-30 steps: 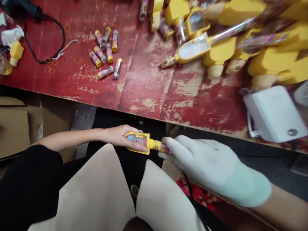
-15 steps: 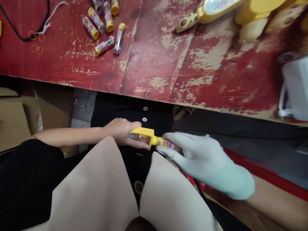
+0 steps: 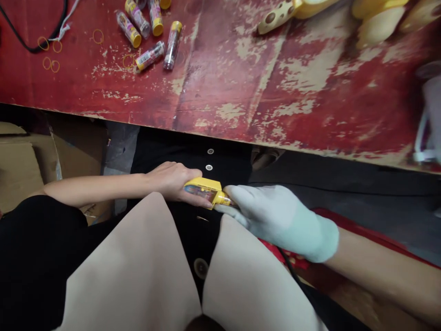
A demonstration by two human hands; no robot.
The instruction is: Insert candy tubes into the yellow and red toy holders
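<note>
Because the camera looks down from the person's head, a chipped red-painted workbench (image 3: 262, 87) fills the upper frame, its long edge slanting across above the person's lap. A cardboard box (image 3: 20, 170) stands below that edge at lower left, and red patterned material (image 3: 285, 250) shows beneath the right forearm. On the bench lie a black cable (image 3: 20, 41), scattered rubber bands (image 3: 98, 36), and a loose group of clear printed tubes (image 3: 151, 41), most with yellow caps. Blurred yellow-and-tan pieces (image 3: 377, 27) crowd the top right corner, and a blurred white object (image 3: 429, 115) sits at the right edge.

Over the black buttoned garment (image 3: 172, 156), a yellow plastic holder (image 3: 201, 187) lies almost level below the bench edge, its long axis sloping slightly down toward the right. The left hand (image 3: 168, 184) is nearer its wide, windowed end, with the fingers (image 3: 196, 197) curled closed around it. The right hand (image 3: 279, 220), in a pale fabric glove, is nearer the narrow yellow collar (image 3: 224, 199) and closes on it from the opposite side. Anything beyond the collar is hidden inside the gloved fingers (image 3: 237, 195).
</note>
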